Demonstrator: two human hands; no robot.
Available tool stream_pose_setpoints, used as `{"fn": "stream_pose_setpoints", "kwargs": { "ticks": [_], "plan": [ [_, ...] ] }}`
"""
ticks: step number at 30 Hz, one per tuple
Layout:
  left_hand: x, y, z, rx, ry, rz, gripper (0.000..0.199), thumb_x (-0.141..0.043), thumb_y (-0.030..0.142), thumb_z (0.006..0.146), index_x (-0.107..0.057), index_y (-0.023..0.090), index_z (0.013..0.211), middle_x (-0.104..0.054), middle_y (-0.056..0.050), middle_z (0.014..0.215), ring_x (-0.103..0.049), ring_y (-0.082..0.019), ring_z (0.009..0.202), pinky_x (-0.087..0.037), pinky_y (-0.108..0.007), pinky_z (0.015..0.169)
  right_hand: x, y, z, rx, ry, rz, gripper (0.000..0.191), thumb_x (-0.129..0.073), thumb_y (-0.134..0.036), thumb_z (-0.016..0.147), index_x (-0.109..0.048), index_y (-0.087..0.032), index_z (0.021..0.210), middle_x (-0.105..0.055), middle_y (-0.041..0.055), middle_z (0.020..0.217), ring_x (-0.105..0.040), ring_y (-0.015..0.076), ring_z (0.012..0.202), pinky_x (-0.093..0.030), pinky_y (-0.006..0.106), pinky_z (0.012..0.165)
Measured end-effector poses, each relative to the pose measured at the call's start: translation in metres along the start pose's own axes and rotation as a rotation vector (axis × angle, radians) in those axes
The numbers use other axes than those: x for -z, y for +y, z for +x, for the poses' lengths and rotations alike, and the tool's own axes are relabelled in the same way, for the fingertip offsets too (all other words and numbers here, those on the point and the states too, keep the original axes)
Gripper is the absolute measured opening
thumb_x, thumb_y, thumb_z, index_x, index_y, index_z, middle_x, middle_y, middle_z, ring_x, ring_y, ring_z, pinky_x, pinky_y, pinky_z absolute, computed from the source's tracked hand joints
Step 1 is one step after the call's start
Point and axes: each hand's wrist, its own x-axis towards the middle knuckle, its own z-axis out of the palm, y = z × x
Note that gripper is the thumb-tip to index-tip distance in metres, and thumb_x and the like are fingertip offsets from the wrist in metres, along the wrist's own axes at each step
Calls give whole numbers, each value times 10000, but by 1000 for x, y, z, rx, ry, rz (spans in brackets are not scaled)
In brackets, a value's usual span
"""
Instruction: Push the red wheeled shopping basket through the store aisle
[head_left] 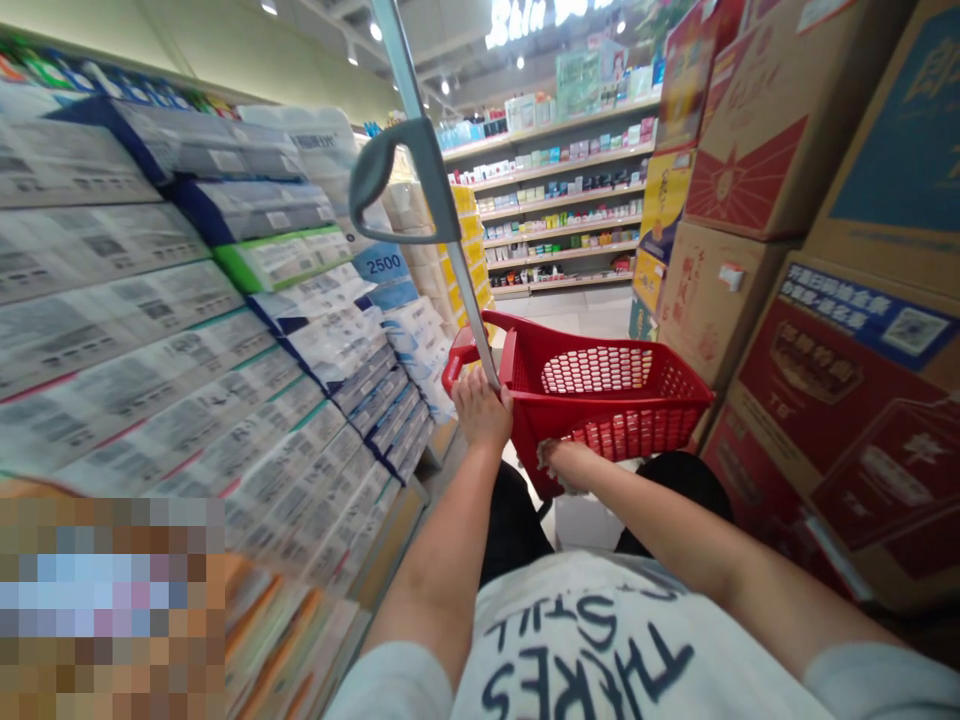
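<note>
A red plastic shopping basket (607, 400) with a perforated side stands before my knees. Its long grey pull rod is raised and ends in a looped grey handle (405, 185). My left hand (484, 408) grips the basket's near left end, beside the foot of the rod, with its fingers closed over the red edge. Lower down, my right hand (568, 464) is closed on a crumpled greyish-white cloth (553, 452) held against the basket's outer wall. The right fingers are partly hidden by the cloth. No goods show inside the basket.
Packs of tissue paper (150, 330) are stacked close on the left, blurred. Cardboard cartons (847, 400) rise on the right. Shelves of small boxed goods (562, 200) stand at the back, beyond a pale floor (577, 312). A pixelated patch covers the lower left.
</note>
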Motion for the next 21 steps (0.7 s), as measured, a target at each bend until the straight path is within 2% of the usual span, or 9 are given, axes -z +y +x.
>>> {"fn": "stream_pose_setpoints", "kwargs": {
  "ticks": [5, 8, 14, 17, 21],
  "plan": [
    [1, 0, 0, -2, 13, 21, 530, -472, 341, 893, -462, 31, 1322, -526, -223, 1326, -385, -351, 1324, -234, -546, 1128, 10, 5, -9, 52, 94, -167, 221, -570, -111, 842, -705, -148, 1014, -689, 131, 1086, -590, 241, 1091, -469, 360, 940],
    [-1, 0, 0, -8, 13, 24, 539, -470, 339, 891, -460, 17, 1323, -527, -232, 1325, -387, -354, 1323, -239, -544, 1127, 15, 13, -15, 26, 76, -228, 272, -549, -106, 845, -689, -131, 1077, -678, 136, 1115, -564, 241, 1111, -456, 359, 961],
    [-6, -1, 1, -11, 28, 26, 542, -462, 345, 896, -465, 16, 1326, -525, -236, 1330, -390, -359, 1322, -231, -550, 1128, 26, 21, -22, -3, 162, -214, 261, -531, -89, 837, -694, -134, 1035, -682, 122, 1081, -544, 239, 1093, -439, 350, 962],
    [-6, -1, 1, -13, 26, 31, 552, -468, 355, 894, -464, 16, 1330, -525, -235, 1331, -394, -362, 1319, -228, -551, 1129, 32, 25, -26, -51, 158, -177, 242, -579, -84, 791, -700, -155, 988, -685, 114, 1043, -556, 231, 1042, -446, 335, 937],
    [-5, 0, 2, -15, 14, 21, 549, -463, 353, 896, -462, 21, 1333, -515, -234, 1341, -378, -362, 1329, -223, -555, 1131, 35, 30, -32, -111, 231, -138, 233, -563, -76, 792, -693, -151, 971, -670, 110, 1073, -540, 218, 1059, -433, 320, 949]
  ]
}}
